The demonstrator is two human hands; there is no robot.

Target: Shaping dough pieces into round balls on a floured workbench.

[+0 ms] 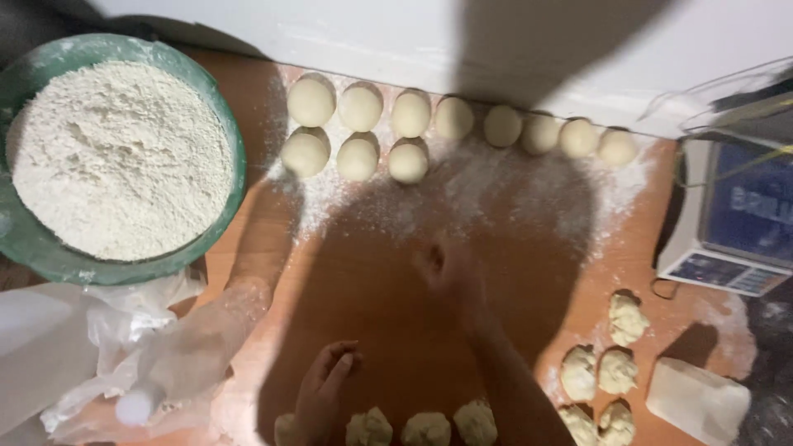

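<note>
Wooden table (347,272), floured across the far half, most of it under the person's shadow. Left hand (324,395) was low at the near edge, fingers curled loosely, half-closed, resting by the leftmost rough dough piece (287,429); whether it actually gripped that piece could not be told. Right hand (444,268) was out over the middle of the board, blurred; it lay palm-down on the wood, and I could not tell how far its fingers were spread or whether anything sat beneath it. A row of rough dough lumps (425,429) ran along the near edge just beside the left hand, with another cluster of lumps (601,376) to the right. Smooth rounded dough balls (409,116) stood in two rows against the white wall, well apart from both hands. A green bowl (235,157) heaped with flour (120,157) sat far left, crumpled clear plastic (149,355) below it. A scale (731,223) stood far right, a white block (698,400) near it.
</note>
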